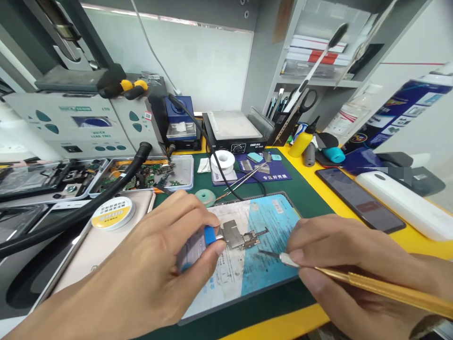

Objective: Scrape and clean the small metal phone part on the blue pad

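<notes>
My left hand (173,255) pinches the left end of a small phone circuit board (244,236) between thumb and index finger. A blue piece (210,235) shows between those fingers; what it belongs to is partly hidden. A flat metal shield (232,234) covers part of the board, with bare components on its right side. In my right hand (339,255) is a gold-handled precision knife (389,288), held like a pen. Its thin dark blade points left, just short of the board, and appears apart from it. Underneath lies a white and blue work mat (272,222).
Behind the mat are tweezers (244,180), a white spool (223,163) and a black-based hot plate (237,132). A black hose (106,196) crosses the left side, over a tray of circuit boards (184,172). A phone (359,198) and yellow bottle (300,142) lie right.
</notes>
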Available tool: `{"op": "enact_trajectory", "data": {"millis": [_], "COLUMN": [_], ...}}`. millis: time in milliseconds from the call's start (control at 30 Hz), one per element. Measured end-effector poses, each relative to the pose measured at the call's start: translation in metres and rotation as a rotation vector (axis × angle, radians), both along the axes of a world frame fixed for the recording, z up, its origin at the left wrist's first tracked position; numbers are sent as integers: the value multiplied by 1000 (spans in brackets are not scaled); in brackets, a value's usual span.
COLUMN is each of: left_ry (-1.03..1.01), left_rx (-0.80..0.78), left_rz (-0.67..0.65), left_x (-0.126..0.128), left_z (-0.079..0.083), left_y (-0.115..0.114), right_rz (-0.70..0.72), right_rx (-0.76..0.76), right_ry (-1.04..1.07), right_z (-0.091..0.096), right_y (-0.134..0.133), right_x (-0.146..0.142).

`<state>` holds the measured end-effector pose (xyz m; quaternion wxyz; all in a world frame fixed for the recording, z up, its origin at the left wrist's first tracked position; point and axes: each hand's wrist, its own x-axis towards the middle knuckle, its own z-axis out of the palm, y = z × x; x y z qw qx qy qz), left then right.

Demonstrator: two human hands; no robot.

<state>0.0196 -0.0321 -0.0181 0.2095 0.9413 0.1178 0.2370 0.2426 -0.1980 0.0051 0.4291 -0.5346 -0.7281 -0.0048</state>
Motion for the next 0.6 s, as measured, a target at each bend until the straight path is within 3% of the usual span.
{"op": "enact_trajectory", "data": {"millis": [267, 467, 600], "left_ry": [-5, 1, 9], "left_rx": [38, 42, 39], "left_rz": [5, 9, -10], "left_x": [0, 0, -1], "left_z": [-1, 0, 0], "left_y": [0, -1, 0], "right_rz": [-28, 111, 131], "right_rx": [39, 68, 33], "right_ry": [1, -29, -16], "right_z": [-4, -12, -10], "right_y": [6, 8, 10], "right_x": [-3, 1, 1]}}
